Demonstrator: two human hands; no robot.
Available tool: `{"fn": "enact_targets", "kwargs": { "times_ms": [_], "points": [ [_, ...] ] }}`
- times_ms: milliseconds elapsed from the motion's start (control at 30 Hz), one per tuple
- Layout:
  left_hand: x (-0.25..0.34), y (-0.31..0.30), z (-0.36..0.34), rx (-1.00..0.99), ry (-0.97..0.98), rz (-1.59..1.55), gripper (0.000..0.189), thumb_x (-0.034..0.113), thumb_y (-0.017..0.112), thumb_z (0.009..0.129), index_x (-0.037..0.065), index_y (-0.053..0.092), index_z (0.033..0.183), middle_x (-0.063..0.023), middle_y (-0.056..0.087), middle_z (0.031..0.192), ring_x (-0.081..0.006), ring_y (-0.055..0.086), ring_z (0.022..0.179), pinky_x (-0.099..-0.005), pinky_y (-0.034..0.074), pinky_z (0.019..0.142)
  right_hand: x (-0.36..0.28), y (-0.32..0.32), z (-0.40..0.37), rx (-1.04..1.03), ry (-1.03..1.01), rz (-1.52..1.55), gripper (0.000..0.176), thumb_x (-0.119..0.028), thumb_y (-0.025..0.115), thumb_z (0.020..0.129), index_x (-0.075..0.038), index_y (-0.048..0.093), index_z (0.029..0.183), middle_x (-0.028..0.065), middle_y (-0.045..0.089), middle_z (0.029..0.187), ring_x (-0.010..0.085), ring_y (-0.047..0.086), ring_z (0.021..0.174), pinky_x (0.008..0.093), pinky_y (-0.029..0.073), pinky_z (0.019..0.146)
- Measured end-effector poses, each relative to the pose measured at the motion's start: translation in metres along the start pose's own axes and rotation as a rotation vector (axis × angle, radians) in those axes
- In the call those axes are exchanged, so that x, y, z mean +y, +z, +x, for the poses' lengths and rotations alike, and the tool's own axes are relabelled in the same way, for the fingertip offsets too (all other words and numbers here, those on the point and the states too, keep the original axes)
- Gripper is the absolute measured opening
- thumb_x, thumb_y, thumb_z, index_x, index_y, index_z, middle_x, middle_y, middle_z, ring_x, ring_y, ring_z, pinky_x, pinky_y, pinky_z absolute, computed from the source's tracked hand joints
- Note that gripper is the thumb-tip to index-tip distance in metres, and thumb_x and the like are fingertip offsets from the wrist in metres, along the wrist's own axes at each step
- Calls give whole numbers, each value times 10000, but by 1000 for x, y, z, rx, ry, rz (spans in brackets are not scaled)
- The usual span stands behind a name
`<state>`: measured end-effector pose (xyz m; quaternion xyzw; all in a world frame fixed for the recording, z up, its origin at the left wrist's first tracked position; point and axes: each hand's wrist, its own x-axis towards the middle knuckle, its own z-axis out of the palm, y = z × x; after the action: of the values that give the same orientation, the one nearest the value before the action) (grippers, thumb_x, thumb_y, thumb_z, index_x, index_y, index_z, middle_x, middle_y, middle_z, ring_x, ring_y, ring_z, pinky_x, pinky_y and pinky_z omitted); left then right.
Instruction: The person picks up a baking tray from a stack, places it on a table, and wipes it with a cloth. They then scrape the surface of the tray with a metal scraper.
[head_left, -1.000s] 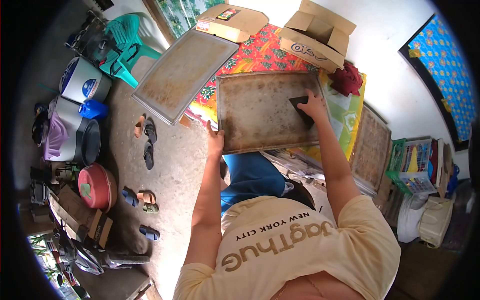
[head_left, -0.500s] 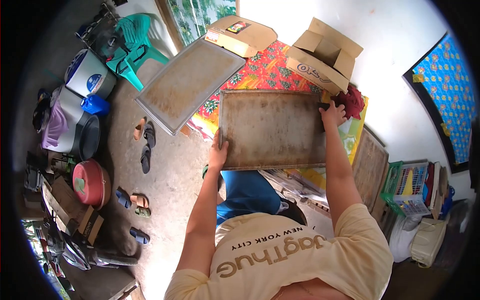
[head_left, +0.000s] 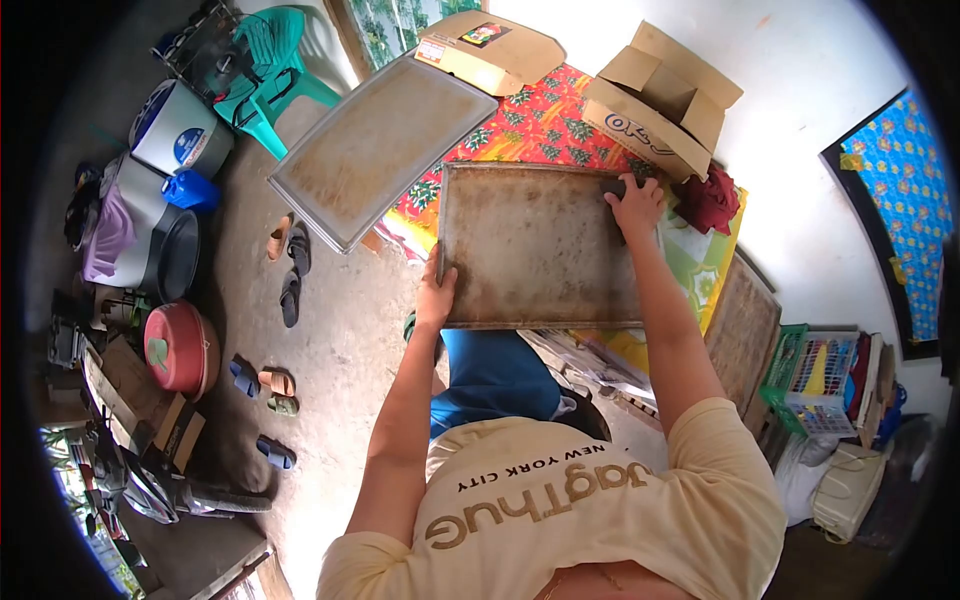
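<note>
A stained rectangular metal baking tray [head_left: 540, 250] is in front of me, partly over the table. My left hand [head_left: 434, 295] grips its left edge, thumb on top and fingers over the side. My right hand [head_left: 637, 207] is over the tray's upper right corner, fingers closed on a small dark block [head_left: 612, 188] that touches the tray's surface. What the block is made of, I cannot make out. A second baking tray [head_left: 380, 150], brownish with a pale rim, lies at the upper left, reaching past the table edge. A crumpled dark red cloth [head_left: 709, 200] lies just right of my right hand.
The red patterned tablecloth [head_left: 540, 125] carries a flat cardboard box [head_left: 490, 50] and an open carton [head_left: 660, 100]. A wooden board [head_left: 745, 330] and plastic baskets [head_left: 815, 375] stand right. Slippers [head_left: 277, 383] lie on the floor to the left, near a red tub [head_left: 180, 350] and green chair [head_left: 275, 85].
My right hand has slid left with the dark block, from the tray's right edge onto its surface. My left hand keeps its hold on the left edge. The view has shifted slightly.
</note>
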<state>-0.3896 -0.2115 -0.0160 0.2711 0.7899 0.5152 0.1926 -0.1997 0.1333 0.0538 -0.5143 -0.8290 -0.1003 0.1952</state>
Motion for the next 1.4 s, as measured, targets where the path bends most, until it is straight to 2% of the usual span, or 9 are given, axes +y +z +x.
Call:
{"fn": "enact_targets", "kwargs": {
  "times_ms": [100,200,300,567,767,1067,1200,1300,1400],
  "points": [
    [-6,0,2,-1,-18,-16,643,205,604,931,106,339,1509,-225,490,1428,-344,449,1351,-379,356,1112,-29,-17,-19,-187,-90,108,472,-442,799,713,-281,635,1125,89,515,1108,321,513,1063,481,427,851],
    [-7,3,2,14,0,-1,645,220,611,928,130,345,1509,-218,516,1404,-352,486,1315,-389,382,1090,-67,-25,-58,-124,-337,241,468,-436,809,697,-273,645,1103,95,523,1085,331,531,1025,482,441,825],
    [-1,0,0,8,-67,41,642,240,615,927,163,354,1508,-220,537,1379,-365,519,1276,-403,407,1065,-66,-17,-59,-81,-322,280,473,-433,816,682,-281,655,1100,100,526,1078,332,540,992,475,448,804],
    [-7,2,1,10,-80,12,632,243,613,935,155,357,1507,-232,552,1357,-360,526,1271,-397,408,1062,45,-34,-35,-171,343,-76,586,-485,807,707,-265,611,1212,141,529,1189,341,526,1148,469,444,943],
    [-20,8,6,-1,-66,-127,628,205,620,934,91,363,1496,-236,514,1402,-337,492,1316,-372,380,1088,88,-45,-69,-197,448,-154,601,-493,819,685,-271,607,1201,128,530,1179,348,536,1124,472,465,903],
    [-7,2,1,22,-85,26,635,266,630,925,157,376,1496,-235,556,1352,-368,536,1260,-400,417,1054,18,-36,-100,-232,31,11,595,-513,777,737,-250,578,1232,158,523,1158,360,497,1155,485,437,928],
    [-15,5,4,49,-47,39,644,281,632,919,177,374,1500,-235,553,1354,-382,535,1255,-411,422,1045,46,-27,-73,-186,401,-36,592,-507,777,742,-246,575,1234,152,516,1166,351,499,1141,484,433,926],
    [-20,8,5,63,6,-32,640,288,630,919,199,378,1500,-239,557,1345,-393,546,1237,-415,433,1030,-12,-44,-92,-316,225,55,589,-506,786,730,-240,588,1216,157,512,1172,363,497,1133,500,432,918],
    [-12,7,1,45,-39,11,641,301,631,918,215,377,1500,-244,571,1324,-402,566,1206,-422,447,1012,-55,-45,-126,-213,-24,138,565,-497,792,722,-227,609,1183,164,520,1159,369,518,1103,489,441,896]
  ]
}}
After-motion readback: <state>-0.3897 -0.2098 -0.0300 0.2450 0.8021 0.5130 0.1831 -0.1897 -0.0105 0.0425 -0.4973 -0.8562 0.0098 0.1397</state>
